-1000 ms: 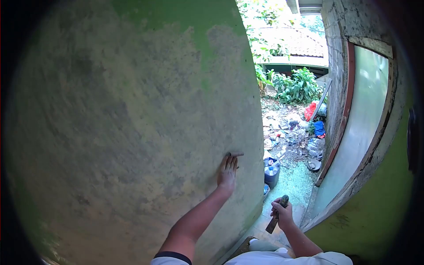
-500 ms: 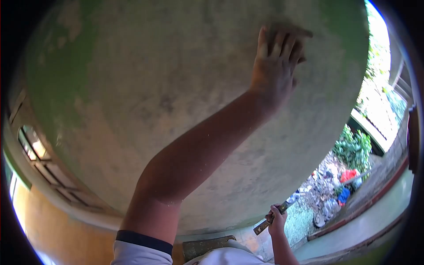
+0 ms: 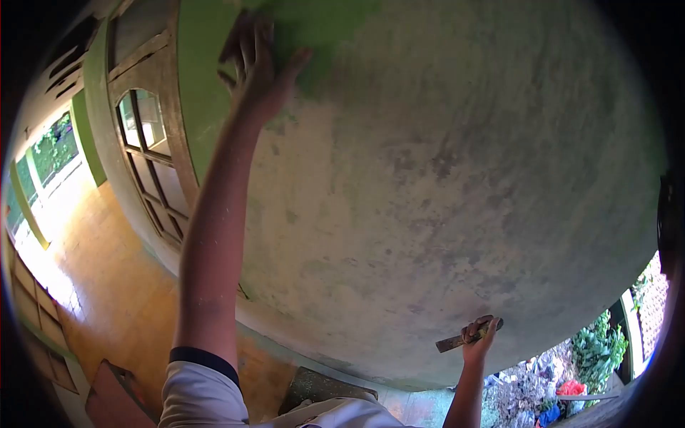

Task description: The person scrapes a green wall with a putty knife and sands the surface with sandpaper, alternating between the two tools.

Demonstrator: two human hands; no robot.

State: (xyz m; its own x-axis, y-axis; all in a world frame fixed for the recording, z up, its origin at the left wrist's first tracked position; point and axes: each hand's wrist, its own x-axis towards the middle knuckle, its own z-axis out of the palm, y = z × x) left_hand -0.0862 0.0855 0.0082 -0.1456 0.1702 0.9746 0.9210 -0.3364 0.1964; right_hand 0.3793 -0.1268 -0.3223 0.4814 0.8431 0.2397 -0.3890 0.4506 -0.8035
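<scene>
My left hand (image 3: 258, 75) is raised high at the upper left, open with its fingers spread, over green paint on the wall (image 3: 342, 192). Its fingers are a little blurred and their tips look dark against the green. Lower right, my right hand (image 3: 479, 340) is closed around the handle of a scraper (image 3: 449, 344), whose flat, worn blade points left in front of the wall. Most of the wall is bare, greyish and blotchy, with green paint remaining along the top and left.
A wooden door (image 3: 153, 171) with glass panes stands left of the wall. Below lies an orange-brown tiled floor (image 3: 121, 264). Near my body is a dark, flat-topped object (image 3: 325, 389). Rubbish (image 3: 531, 381) and a green bush (image 3: 598, 346) are outside at the lower right.
My left hand has swept left across the wall, from the bare upper right to the green paint. The view has turned left, showing more door and floor. The scraper stays in my right hand.
</scene>
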